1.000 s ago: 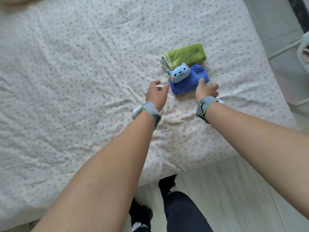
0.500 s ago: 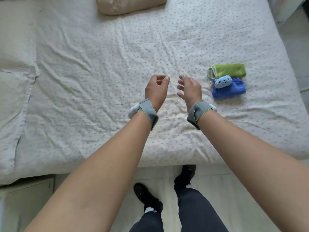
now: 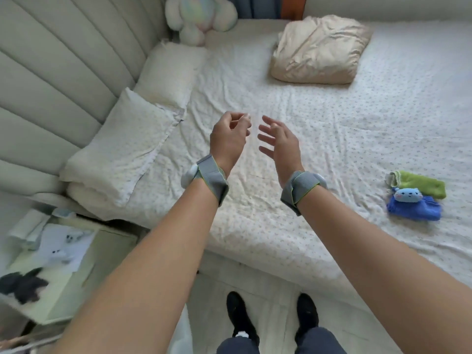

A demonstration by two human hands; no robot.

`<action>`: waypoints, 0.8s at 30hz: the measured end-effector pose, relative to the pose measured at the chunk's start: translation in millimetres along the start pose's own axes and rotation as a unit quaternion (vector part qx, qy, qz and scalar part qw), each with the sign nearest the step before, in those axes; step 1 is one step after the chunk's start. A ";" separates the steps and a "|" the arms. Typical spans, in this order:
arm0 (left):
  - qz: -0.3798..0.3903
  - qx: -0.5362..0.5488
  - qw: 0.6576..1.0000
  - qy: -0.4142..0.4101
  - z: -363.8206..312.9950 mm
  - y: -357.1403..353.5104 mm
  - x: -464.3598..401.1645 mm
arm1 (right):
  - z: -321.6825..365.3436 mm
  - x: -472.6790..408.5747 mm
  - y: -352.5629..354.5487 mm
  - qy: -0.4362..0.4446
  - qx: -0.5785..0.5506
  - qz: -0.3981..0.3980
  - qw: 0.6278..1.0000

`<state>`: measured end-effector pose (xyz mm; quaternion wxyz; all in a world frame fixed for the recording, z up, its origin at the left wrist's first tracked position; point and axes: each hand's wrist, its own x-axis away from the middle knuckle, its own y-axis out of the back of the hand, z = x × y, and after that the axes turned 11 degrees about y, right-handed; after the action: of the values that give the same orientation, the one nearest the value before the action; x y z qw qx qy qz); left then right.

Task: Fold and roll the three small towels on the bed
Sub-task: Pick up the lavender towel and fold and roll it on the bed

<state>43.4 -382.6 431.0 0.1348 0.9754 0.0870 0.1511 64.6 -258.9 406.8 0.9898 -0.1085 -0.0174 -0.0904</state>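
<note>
Two rolled towels lie side by side on the bed's right part: a green towel and, just in front of it, a blue towel with a light-blue cat face on its end. I see no third towel. My left hand hovers over the middle of the sheet with its fingers loosely curled and nothing in it. My right hand is beside it, fingers spread, empty. Both hands are well to the left of the towels.
The bed has a dotted white sheet. A beige folded quilt lies at the back, white pillows at the left by the padded headboard, a plush toy in the corner. A bedside table stands at lower left.
Both hands left the blue towel and moved left to the middle of the bed. The view has swung left and up, so the towels now sit at the right.
</note>
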 end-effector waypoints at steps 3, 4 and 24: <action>-0.089 0.046 0.995 0.008 -7.2 35.9 25.2 | 17.0 11.7 -42.5 0.004 -0.016 0.096 0.995; -0.118 0.062 0.991 0.012 -7.5 45.9 34.1 | 21.7 17.4 -55.4 0.003 -0.017 0.119 0.993; -0.481 0.207 0.843 0.121 152.3 336.1 320.8 | -13.5 320.5 -273.7 -0.038 0.066 0.451 0.889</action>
<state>436.5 -669.9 475.4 -0.0262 0.7903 0.5901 0.1630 329.8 -580.8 469.0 0.9275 -0.0428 -0.0102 0.3711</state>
